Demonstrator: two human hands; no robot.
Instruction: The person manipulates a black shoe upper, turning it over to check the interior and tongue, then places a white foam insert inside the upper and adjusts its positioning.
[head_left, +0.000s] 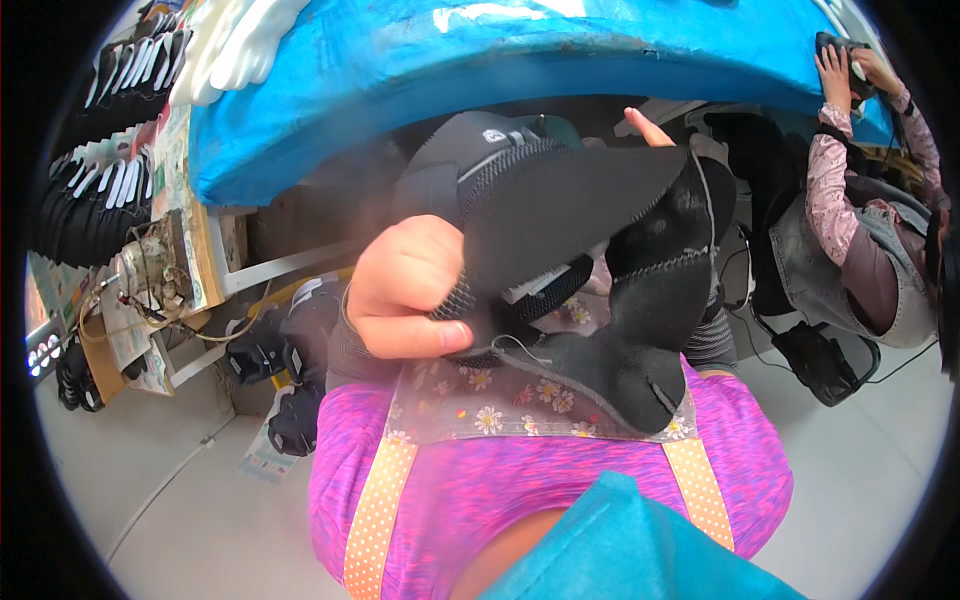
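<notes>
A black padded fabric brace (655, 300) with grey zigzag seams spreads above my lap, its wide flap (575, 200) folded over the middle. My left hand (410, 290) is closed on its left edge, thumb pressed against the mesh-like border. A loose pale thread hangs beside that thumb. Behind the upper right of the flap is my right hand (650, 128). One of its fingers sticks out straight; the others are hidden by the fabric, so its grip does not show. Just beyond the flap lies a dark grey fabric piece (450, 150) with a small white mark.
A blue-covered table (560, 75) curves across ahead, white glove-shaped forms (235, 45) at its left. Black pieces with white strips (120, 185) fill a rack at far left. Dark bundles (290, 410) lie on the floor. At right, a co-worker's hands (840, 75) touch a dark item.
</notes>
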